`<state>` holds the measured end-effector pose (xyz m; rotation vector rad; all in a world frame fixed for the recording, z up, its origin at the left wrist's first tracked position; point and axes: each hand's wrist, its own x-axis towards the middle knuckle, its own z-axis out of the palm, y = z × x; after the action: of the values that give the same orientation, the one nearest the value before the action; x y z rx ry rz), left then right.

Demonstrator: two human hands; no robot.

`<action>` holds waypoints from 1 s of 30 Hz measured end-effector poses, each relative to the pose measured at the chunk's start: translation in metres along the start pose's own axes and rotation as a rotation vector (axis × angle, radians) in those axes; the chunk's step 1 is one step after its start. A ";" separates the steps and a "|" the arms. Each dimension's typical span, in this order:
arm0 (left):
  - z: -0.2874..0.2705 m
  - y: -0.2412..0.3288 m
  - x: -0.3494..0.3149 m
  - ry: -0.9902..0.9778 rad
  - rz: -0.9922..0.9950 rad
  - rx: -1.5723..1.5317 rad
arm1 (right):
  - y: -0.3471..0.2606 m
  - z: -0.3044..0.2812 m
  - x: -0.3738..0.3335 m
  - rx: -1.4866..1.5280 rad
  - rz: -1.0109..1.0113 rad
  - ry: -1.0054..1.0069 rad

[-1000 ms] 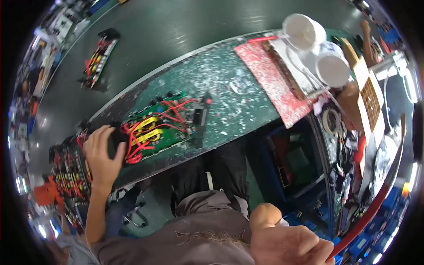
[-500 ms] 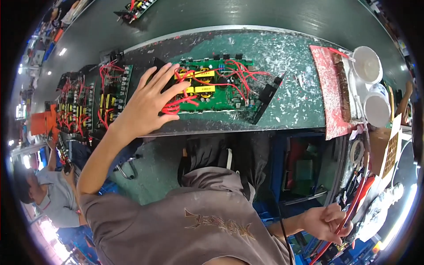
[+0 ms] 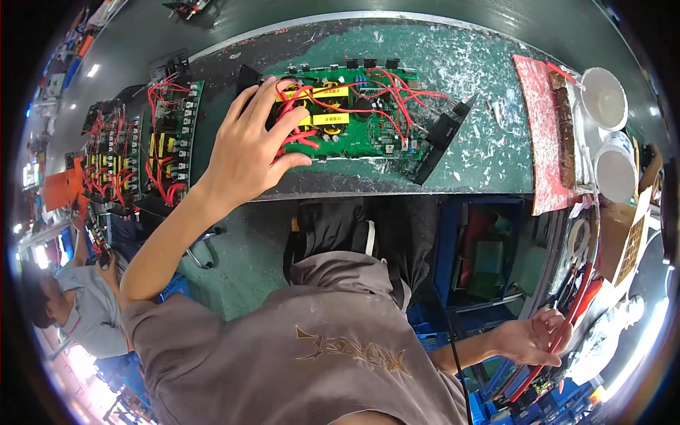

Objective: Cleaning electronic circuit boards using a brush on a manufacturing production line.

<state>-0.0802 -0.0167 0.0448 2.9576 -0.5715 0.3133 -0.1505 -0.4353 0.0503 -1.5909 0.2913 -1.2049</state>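
Observation:
A green circuit board (image 3: 361,144) lies on the worktable, carrying yellow-wrapped transformers (image 3: 331,119) and red wires (image 3: 399,95). My left hand (image 3: 248,145) rests over its left end, fingers stretched out and thumb apart near the front edge; the palm hides that end of the board. A black end plate (image 3: 440,145) leans slantwise at the board's right end, with red wires reaching it. Low on the right, my right hand (image 3: 533,340) has its fingers curled round a long, thin red rod (image 3: 571,312); part of the grip is hard to make out.
More wired circuit boards (image 3: 170,149) stand at the left of the worktable (image 3: 489,166). On the right are a red mat (image 3: 533,120), a white cup (image 3: 604,99), a white tub (image 3: 615,170) and a tape roll (image 3: 579,238). Another person (image 3: 85,304) works at far left.
The view has shifted, so the table sits higher in it. The fingers of my left hand have drawn closer together over the board's left end. My right hand still closes round the red rod.

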 end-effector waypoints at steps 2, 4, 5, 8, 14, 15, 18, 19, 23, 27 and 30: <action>0.001 0.000 -0.001 0.015 -0.010 -0.002 | 0.003 -0.001 -0.001 0.039 0.011 -0.052; 0.005 0.001 -0.002 0.035 -0.018 -0.007 | 0.004 0.001 -0.002 0.077 0.016 -0.103; 0.007 0.001 -0.002 0.056 -0.028 -0.007 | 0.004 0.003 -0.003 0.078 0.009 -0.115; 0.007 0.003 0.001 0.059 -0.049 0.002 | 0.007 0.000 -0.001 0.099 0.029 -0.111; 0.000 0.015 0.008 -0.005 -0.098 -0.030 | 0.005 -0.001 -0.002 0.086 0.024 -0.133; 0.001 0.020 0.009 0.019 -0.069 0.014 | 0.006 -0.001 -0.001 0.093 0.038 -0.132; 0.006 0.019 0.012 -0.026 -0.056 0.004 | 0.006 0.002 -0.003 0.059 0.033 -0.116; 0.008 0.019 0.014 -0.022 -0.060 -0.012 | 0.006 0.002 -0.003 0.055 0.032 -0.115; 0.008 0.018 0.018 -0.047 -0.042 -0.030 | 0.007 0.005 -0.004 0.121 0.060 -0.153; 0.009 0.020 0.014 0.013 -0.067 -0.038 | 0.011 0.015 -0.008 0.178 0.097 -0.201; 0.015 0.020 0.017 0.054 -0.086 -0.058 | 0.008 0.019 -0.009 0.179 0.097 -0.197</action>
<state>-0.0702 -0.0436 0.0352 2.8979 -0.4383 0.3603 -0.1360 -0.4210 0.0399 -1.5075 0.1286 -0.9643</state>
